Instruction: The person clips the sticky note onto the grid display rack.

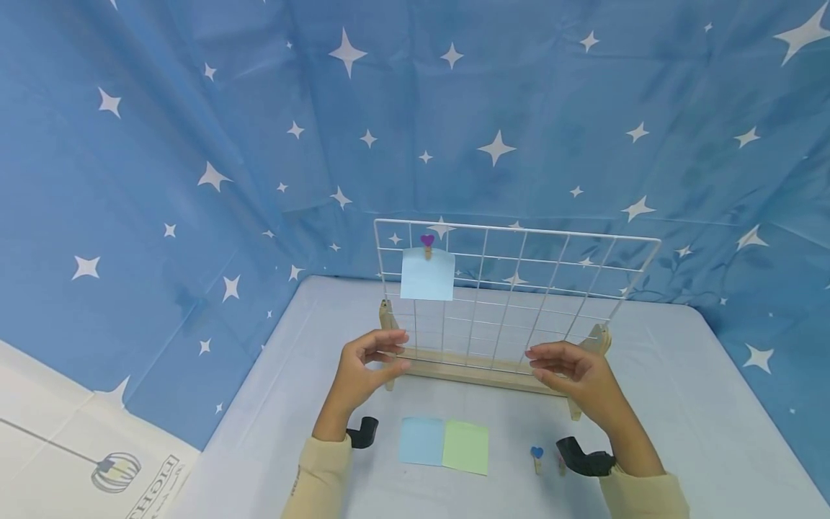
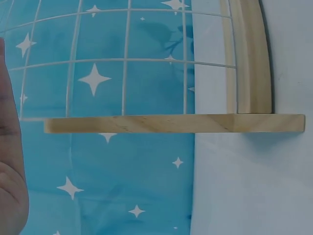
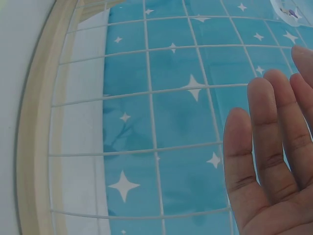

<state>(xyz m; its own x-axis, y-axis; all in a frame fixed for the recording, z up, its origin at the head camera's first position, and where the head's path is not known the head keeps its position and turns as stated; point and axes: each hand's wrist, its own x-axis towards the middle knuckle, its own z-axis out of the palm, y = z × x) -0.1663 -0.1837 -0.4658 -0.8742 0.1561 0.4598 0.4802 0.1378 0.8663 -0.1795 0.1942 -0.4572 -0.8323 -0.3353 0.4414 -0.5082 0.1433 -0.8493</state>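
Note:
Both hands are raised before a white wire grid panel (image 1: 506, 292) that stands in a wooden base (image 1: 480, 373). My left hand (image 1: 364, 364) is near the base's left end, its fingers loosely bent with nothing between them. Near the right end, my right hand (image 1: 577, 371) is held the same way; the right wrist view shows its relaxed fingers (image 3: 266, 127) apart and bare. A clothespin with a purple heart (image 1: 427, 241) fastens a light blue paper square (image 1: 428, 275) to the grid's upper left.
Blue (image 1: 421, 441) and green paper squares (image 1: 465, 447) lie side by side on the white table (image 1: 272, 432). A clothespin with a blue heart (image 1: 537, 454) lies to their right, another beside it partly hidden by the black wrist mount (image 1: 583, 460). A starry blue curtain (image 1: 415, 94) hangs behind.

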